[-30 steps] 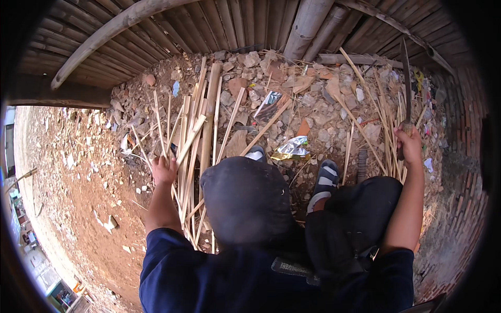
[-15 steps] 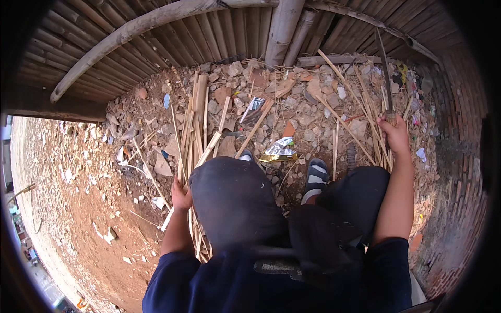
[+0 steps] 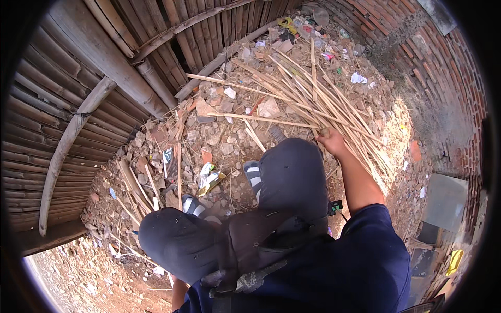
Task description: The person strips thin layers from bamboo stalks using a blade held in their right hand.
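Note:
My right hand (image 3: 332,142) is closed beside the right knee, at the near end of a spread pile of split bamboo strips (image 3: 308,99). A brown, rounded piece of the machete handle (image 3: 324,132) shows at its fingers; I cannot make out the blade. Of my left arm only a bit of forearm (image 3: 179,292) appears, below the left knee. The left hand itself is hidden by the leg. More bamboo strips (image 3: 133,185) lie ahead of the left knee.
Broken stones and litter cover the ground, with a shiny foil wrapper (image 3: 210,179) between my feet. A bamboo wall (image 3: 57,146) stands at the left and a brick wall (image 3: 417,68) at the right. A grey panel (image 3: 444,202) leans near the brick wall.
My view has turned to the right. The right hand has come down to the bamboo pile, and the machete blade no longer shows. The left hand, earlier by the strips, has gone behind the leg.

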### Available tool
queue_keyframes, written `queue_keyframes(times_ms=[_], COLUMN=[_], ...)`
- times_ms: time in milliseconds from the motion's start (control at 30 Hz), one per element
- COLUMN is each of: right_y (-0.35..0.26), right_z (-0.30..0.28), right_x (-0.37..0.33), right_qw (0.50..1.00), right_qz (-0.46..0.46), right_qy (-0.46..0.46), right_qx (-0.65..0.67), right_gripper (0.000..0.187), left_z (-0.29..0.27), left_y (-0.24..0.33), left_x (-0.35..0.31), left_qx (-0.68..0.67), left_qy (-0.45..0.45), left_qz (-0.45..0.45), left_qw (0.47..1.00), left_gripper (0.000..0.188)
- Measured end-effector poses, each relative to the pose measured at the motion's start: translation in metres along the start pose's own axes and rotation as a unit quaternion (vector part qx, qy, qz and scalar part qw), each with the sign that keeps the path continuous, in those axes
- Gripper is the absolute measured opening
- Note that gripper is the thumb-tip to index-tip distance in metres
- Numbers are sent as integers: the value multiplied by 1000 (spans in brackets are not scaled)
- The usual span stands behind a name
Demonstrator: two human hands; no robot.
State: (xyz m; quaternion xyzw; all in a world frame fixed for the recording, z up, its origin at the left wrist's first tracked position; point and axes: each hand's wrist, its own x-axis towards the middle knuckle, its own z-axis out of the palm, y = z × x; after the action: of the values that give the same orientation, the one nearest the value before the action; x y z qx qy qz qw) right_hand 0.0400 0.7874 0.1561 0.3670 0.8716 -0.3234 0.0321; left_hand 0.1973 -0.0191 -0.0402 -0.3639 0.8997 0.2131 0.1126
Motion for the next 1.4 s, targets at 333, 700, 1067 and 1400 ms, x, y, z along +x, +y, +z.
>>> queue_keyframes(times_ms=[333,700,1067,1400], right_y=[121,118,215,228], right_z=[85,59,63,61], right_x=[0,46,52,14], right_qw=[999,981,972,984], right_qz=[2,22,68,92], right_qy=[8,52,107,15], right_qx=[-47,-185,-200,-150], right_gripper=[61,49,44,49], left_z=[-67,-97,-108,-106], left_y=[13,41,67,72], left_x=[-36,-62,-74,-71], left_qx=[-30,-25,-1,-15], left_qy=[-75,-114,-133,-156], left_qz=[-120,-153,-164,-156], left_qw=[989,981,977,975], left_gripper=[69,66,64,62])
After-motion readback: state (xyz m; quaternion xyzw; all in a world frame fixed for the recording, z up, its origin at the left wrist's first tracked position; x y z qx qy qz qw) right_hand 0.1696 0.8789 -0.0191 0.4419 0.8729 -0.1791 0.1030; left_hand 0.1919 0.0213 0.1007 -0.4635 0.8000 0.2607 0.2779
